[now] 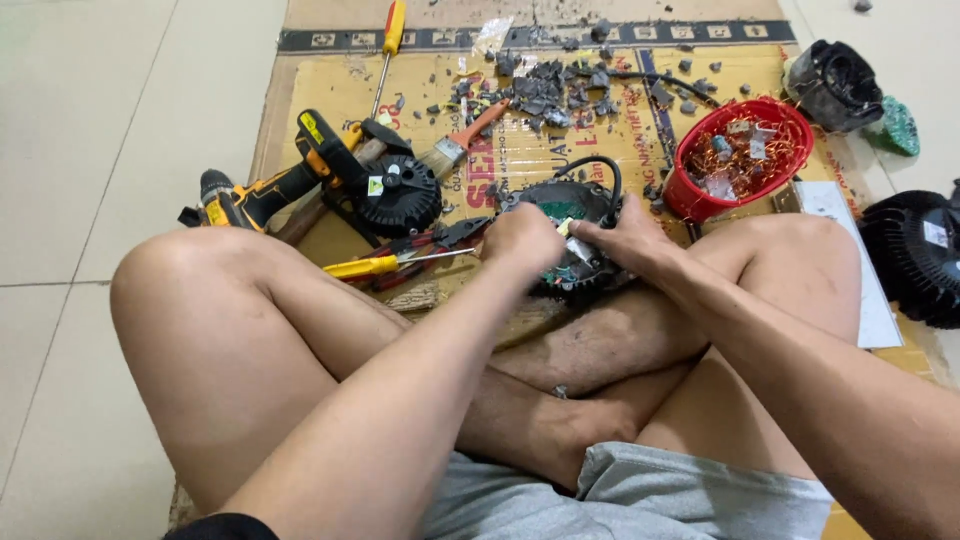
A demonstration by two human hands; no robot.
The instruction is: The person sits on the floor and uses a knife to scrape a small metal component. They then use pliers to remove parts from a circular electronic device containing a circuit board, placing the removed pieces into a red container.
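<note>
Both hands meet over a round black housing [570, 235] resting against the crossed shins: the left hand [522, 240] curled closed on its near rim, the right hand [628, 240] gripping its right edge. Underneath lies flattened cardboard [330, 85] on pale floor tiles, beside a red basket [740, 155], cordless drill [270, 190] and yellow-handled screwdriver [375, 264].

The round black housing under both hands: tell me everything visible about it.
The round black housing looks like a ribbed, dark casing, open on top, with a green circuit board showing inside. A black cable loops up from its far edge. It lies on the cardboard sheet, just beyond the person's crossed legs. The left hand and right hand both rest on its near side, covering that part; what the fingers grip is hidden.
</note>
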